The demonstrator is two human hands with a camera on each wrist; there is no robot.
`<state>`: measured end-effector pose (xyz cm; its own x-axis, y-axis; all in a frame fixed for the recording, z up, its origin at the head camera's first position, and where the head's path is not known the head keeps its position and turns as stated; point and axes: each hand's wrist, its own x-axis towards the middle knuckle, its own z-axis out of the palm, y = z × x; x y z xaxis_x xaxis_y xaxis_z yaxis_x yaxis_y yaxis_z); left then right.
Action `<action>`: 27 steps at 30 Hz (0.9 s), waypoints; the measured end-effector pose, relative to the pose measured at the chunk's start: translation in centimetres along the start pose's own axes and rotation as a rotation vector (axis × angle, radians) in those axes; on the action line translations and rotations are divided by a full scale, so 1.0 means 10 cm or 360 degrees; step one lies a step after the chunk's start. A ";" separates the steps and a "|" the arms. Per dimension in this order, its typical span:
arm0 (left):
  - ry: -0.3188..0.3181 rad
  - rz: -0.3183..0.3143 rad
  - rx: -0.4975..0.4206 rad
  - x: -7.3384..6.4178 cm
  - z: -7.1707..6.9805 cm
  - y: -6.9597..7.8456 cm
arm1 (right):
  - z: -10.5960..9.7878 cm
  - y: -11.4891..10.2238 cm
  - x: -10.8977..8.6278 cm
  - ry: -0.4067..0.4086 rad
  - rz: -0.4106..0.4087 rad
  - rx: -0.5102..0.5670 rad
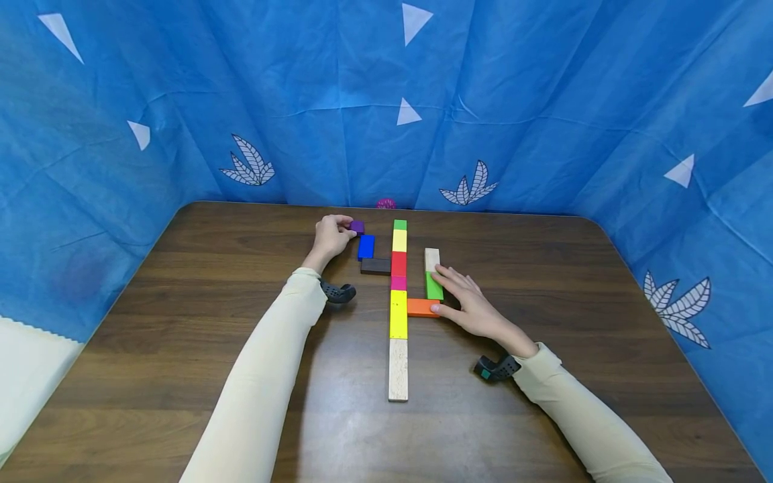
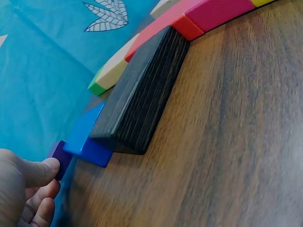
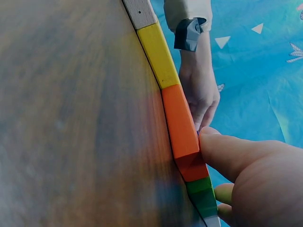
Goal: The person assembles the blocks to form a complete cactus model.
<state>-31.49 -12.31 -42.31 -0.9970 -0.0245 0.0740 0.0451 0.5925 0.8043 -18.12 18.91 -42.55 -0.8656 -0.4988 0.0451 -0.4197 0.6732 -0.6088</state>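
My left hand [image 1: 331, 236] pinches a small purple block [image 1: 357, 227] at the far side of the table. Close below that block lie a blue block [image 1: 366, 247] and a black block [image 1: 376, 266]. The black one meets a long row of blocks at its red block [image 1: 398, 263]. With its fingers spread, my right hand [image 1: 474, 307] rests against the other branch: the thumb touches the end of the orange block [image 1: 423, 308], and fingertips lie on the green block [image 1: 434, 286]. A pale wooden block [image 1: 431, 259] continues beyond the green one.
The middle row runs from a plain wooden block [image 1: 398, 370] through a yellow block [image 1: 398, 314] and a pink block [image 1: 398, 283] to a small green block [image 1: 400, 225] at the far end. A blue curtain [image 1: 362, 100] hangs behind the brown table [image 1: 181, 349].
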 end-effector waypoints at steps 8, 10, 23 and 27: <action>-0.0076 -0.0008 0.0015 0.01 0.05 0.02 | 0.00 0.01 0.00 0.0001 -0.0011 0.0005; -0.0095 0.0001 0.0022 0.02 0.06 0.03 | 0.00 0.01 0.00 0.0001 -0.0013 0.0003; -0.0158 0.0030 0.0038 0.01 0.06 0.02 | 0.00 0.00 0.00 -0.0002 -0.0011 0.0010; -0.0169 0.0021 0.0013 0.01 0.06 0.02 | 0.00 0.00 0.01 -0.0002 -0.0004 0.0011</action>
<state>-31.65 -11.69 -42.54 -0.9974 0.0685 0.0215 0.0584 0.5989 0.7987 -18.17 18.88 -42.51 -0.8641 -0.5012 0.0456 -0.4199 0.6681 -0.6143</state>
